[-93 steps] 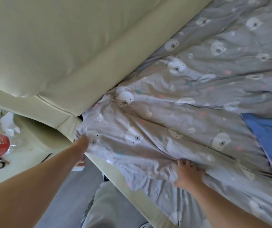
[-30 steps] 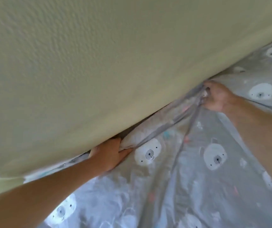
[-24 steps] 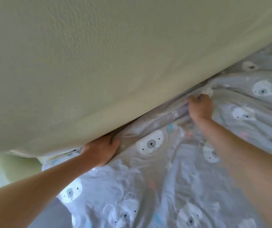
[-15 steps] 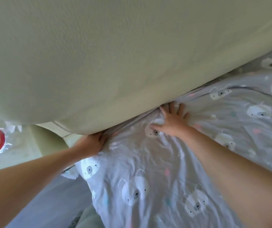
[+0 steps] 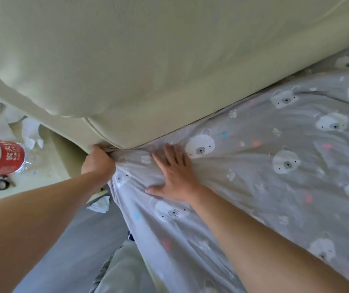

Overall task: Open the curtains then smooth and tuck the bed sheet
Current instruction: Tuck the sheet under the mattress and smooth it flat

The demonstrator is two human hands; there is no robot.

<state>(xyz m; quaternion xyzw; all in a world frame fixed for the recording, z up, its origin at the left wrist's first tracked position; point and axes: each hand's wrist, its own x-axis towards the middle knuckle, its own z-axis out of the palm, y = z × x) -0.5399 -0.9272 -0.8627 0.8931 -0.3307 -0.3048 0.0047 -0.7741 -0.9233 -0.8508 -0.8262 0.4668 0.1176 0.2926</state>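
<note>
A grey bed sheet [image 5: 264, 149] printed with white bear faces covers the bed on the right. A padded cream headboard [image 5: 137, 60] fills the top of the head view. At the headboard's lower corner my left hand [image 5: 98, 163] is closed on the sheet's corner, its fingers pushed into the gap under the headboard. My right hand [image 5: 174, 174] lies flat on the sheet just right of that corner, fingers spread, pressing down a bunch of wrinkles.
A plastic bottle with a red label [image 5: 2, 157] lies at the left edge among crumpled white paper. A scrap of white paper [image 5: 99, 205] lies on the grey floor below my left forearm. The bed's cream side rail [image 5: 63, 157] runs beside my left hand.
Both hands have slid left along the headboard's lower edge to its corner. My left hand now grips the sheet corner there, and my right hand has flattened out on the sheet beside it.
</note>
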